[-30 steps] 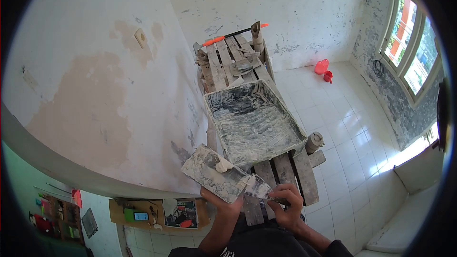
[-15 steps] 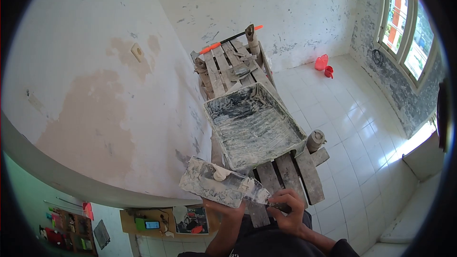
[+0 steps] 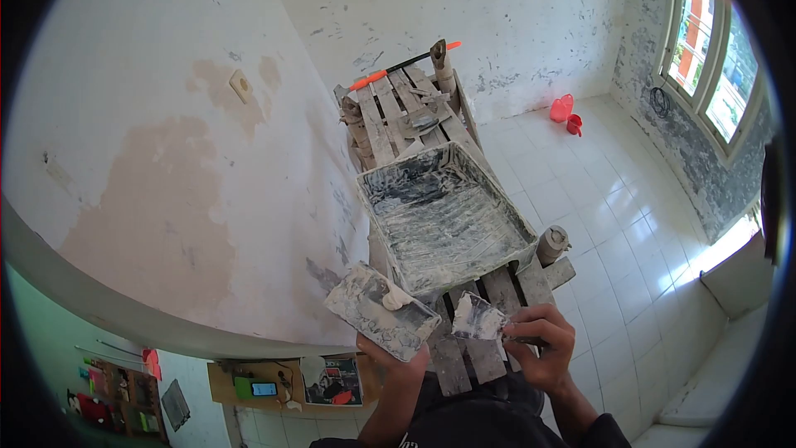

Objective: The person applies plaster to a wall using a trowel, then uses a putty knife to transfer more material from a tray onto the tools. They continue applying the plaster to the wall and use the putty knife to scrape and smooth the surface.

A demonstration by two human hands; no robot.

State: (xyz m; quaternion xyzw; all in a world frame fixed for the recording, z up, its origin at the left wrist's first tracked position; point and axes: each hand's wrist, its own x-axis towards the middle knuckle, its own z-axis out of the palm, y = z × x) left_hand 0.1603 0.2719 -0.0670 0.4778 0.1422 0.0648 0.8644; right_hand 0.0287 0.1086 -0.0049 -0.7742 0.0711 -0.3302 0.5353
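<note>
My left hand (image 3: 396,362) is closed under a putty-smeared rectangular plastering trowel (image 3: 377,315), which it holds up flat with a lump of white putty (image 3: 396,299) on top. The handle of that tool is hidden. Fingers pinched, my right hand (image 3: 543,344) grips a putty knife (image 3: 478,318) whose wide blade carries white putty. A small gap separates the two tools. Just beyond them, a large tray (image 3: 390,270) coated with dried putty rests on a slatted wooden platform (image 3: 483,357).
Left of the platform is a wall with a socket (image 3: 240,85) and damp-looking beige patches. A long orange-and-black tool (image 3: 398,68) lies across the platform's far end, near some scrapers (image 3: 421,122). A red dipper (image 3: 574,124) stands on the tiled floor (image 3: 597,174).
My right hand has moved right and up, drawing the putty knife off the trowel's surface with putty on its blade. The trowel has shifted slightly right and up.
</note>
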